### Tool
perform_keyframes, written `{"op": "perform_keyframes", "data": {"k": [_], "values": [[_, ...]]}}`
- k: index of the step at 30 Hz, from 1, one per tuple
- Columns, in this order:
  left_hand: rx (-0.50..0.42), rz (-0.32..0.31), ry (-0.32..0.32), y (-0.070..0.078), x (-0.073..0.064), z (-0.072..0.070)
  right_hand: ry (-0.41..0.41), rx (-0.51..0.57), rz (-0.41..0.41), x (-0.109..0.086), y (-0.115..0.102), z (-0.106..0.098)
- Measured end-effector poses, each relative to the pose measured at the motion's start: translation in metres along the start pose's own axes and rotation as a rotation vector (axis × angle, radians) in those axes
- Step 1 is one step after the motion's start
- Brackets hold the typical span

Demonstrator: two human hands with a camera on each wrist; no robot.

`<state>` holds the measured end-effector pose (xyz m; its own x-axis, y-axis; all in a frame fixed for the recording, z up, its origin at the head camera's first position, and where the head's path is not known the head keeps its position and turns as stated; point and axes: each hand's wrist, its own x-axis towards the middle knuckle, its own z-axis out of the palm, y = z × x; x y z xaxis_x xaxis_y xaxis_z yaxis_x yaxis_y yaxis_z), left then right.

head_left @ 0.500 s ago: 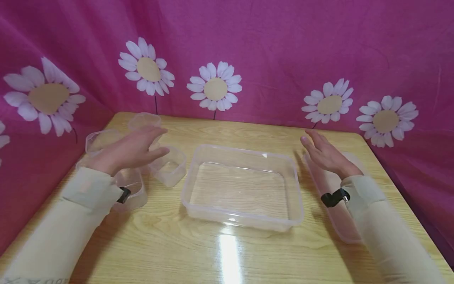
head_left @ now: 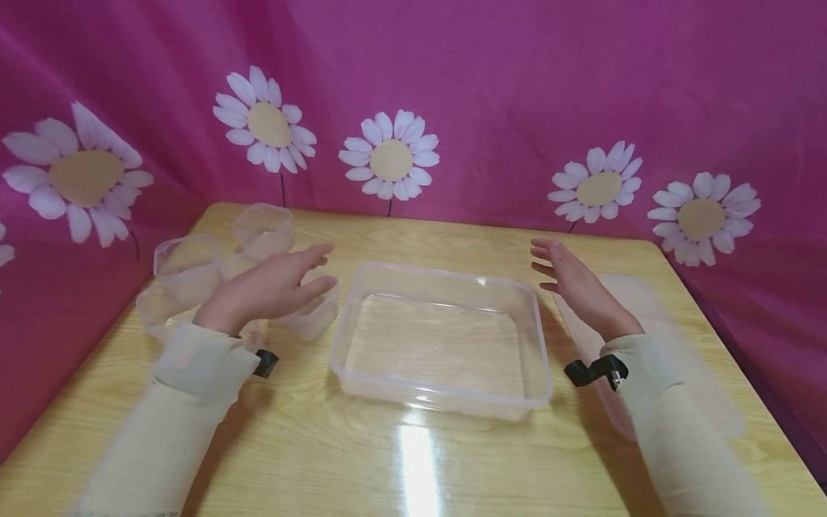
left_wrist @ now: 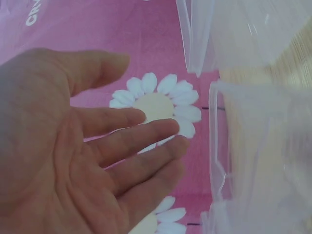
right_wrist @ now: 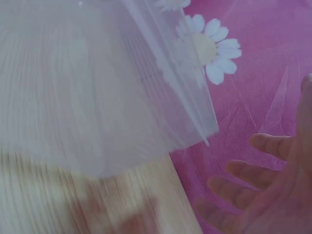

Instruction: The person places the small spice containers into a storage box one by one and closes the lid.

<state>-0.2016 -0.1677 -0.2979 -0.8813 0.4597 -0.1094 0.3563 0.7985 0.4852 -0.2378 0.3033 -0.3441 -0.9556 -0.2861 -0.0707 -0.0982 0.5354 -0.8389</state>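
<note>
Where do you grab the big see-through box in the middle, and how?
Probably take the big box by the rim of its short ends, left hand from the left, right hand from the right: it stands upright, open-topped, longest from side to side.

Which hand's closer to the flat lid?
Right. The right hand hovers by the left edge of the flat lid; the left hand is left of the large box, by the small containers.

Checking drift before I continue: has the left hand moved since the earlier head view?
Yes: the left hand has shifted rightward, nearer the large box, which sits in nearly the same spot.
</note>
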Motion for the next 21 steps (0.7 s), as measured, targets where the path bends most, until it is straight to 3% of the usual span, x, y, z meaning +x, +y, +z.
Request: {"op": "perform_keyframes", "data": {"k": [4,9,14,17,21], "values": [[-0.037,-0.035,-0.011,-0.002,0.004,0.009,-0.016,0.105,0.02,0.004,0.002,0.009],[0.003,-0.072,-0.028,-0.003,0.007,0.018,-0.041,0.25,0.063,0.009,0.01,0.02],[0.022,-0.085,-0.017,-0.004,0.007,0.023,-0.047,0.247,0.054,0.015,0.017,0.031],[0.015,-0.095,-0.055,-0.005,0.007,0.026,-0.042,0.266,0.052,0.016,0.019,0.038],[0.024,-0.096,-0.111,-0.005,0.009,0.028,-0.046,0.437,0.162,0.011,0.021,0.048]]}}
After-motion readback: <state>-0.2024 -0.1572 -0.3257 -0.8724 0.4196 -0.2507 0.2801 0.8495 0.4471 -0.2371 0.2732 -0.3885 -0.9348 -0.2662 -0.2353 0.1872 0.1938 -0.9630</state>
